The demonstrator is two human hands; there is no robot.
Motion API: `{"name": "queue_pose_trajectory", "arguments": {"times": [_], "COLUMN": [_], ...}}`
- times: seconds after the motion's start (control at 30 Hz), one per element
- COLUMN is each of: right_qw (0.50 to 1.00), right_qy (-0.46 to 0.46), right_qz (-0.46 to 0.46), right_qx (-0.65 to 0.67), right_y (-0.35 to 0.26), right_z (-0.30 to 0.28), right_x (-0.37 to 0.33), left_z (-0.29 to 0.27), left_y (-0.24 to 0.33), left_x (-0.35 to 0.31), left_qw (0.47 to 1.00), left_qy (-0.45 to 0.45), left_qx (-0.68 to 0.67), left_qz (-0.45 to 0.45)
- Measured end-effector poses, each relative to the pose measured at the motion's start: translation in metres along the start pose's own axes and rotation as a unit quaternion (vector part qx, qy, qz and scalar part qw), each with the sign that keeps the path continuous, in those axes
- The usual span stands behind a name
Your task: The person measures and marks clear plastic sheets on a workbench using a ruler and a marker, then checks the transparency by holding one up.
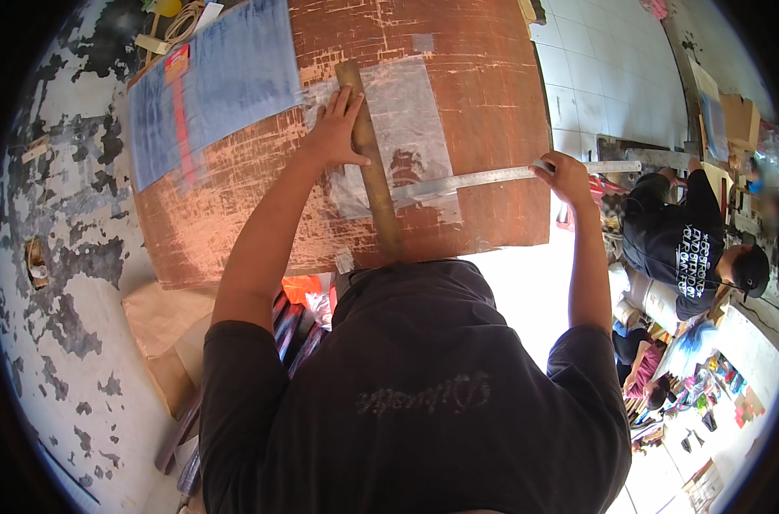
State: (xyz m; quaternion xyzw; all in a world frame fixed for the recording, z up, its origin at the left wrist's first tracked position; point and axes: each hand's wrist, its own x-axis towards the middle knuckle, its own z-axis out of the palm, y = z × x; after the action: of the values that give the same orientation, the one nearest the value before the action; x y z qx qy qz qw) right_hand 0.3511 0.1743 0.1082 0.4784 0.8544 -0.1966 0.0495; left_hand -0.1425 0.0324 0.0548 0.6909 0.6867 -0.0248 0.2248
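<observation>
A brown wooden strip [372,163] lies lengthwise over a clear plastic sheet [407,103] on a worn reddish-brown board [501,94]. My left hand [335,128] rests against the strip, its fingers spread along the left edge and the thumb lower down, reaching over it. In my right hand [568,177] is a long metal ruler [484,178], gripped near the board's right edge. The ruler runs leftward across the sheet to about the strip, and its other end sticks out past the board. Whether the ruler's left tip goes under the strip is hard to tell.
A bluish plastic sheet [227,77] with a red strip [180,120] covers the board's far left. Coiled cord [182,24] lies beyond it. A peeling wall [72,223] stands at left. Brown cardboard [162,321] leans below the board. Two people [677,236] work at right.
</observation>
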Motion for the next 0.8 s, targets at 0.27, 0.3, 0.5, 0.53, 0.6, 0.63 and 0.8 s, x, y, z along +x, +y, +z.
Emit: {"name": "queue_pose_trajectory", "arguments": {"times": [0.27, 0.3, 0.5, 0.53, 0.6, 0.63, 0.8], "right_qw": [1.000, 1.000, 1.000, 1.000, 1.000, 1.000, 1.000], "right_qy": [-0.003, 0.000, 0.000, 0.001, -0.004, -0.006, -0.002], "right_qz": [-0.002, -0.005, -0.014, -0.014, -0.009, -0.007, -0.007], "right_qx": [-0.015, -0.017, -0.020, -0.018, -0.023, -0.025, -0.027], "right_y": [0.010, 0.012, 0.012, 0.011, 0.010, 0.010, 0.014], "right_z": [0.013, 0.014, 0.014, 0.014, 0.014, 0.013, 0.016], "right_x": [0.004, 0.004, 0.005, 0.005, 0.004, 0.004, 0.005], "left_z": [0.000, 0.000, -0.002, -0.001, -0.001, 0.000, 0.003], "left_y": [-0.001, 0.000, 0.002, 0.001, 0.001, 0.000, -0.004], "left_x": [0.000, 0.001, 0.001, 0.000, 0.001, 0.001, 0.002], "left_qw": [1.000, 1.000, 1.000, 1.000, 1.000, 1.000, 1.000], "left_qy": [0.005, 0.005, 0.003, 0.004, 0.006, 0.006, 0.010], "left_qx": [0.003, 0.003, 0.013, 0.013, 0.013, 0.013, 0.012], "left_qz": [0.007, 0.008, 0.007, 0.007, 0.006, 0.006, 0.009]}}
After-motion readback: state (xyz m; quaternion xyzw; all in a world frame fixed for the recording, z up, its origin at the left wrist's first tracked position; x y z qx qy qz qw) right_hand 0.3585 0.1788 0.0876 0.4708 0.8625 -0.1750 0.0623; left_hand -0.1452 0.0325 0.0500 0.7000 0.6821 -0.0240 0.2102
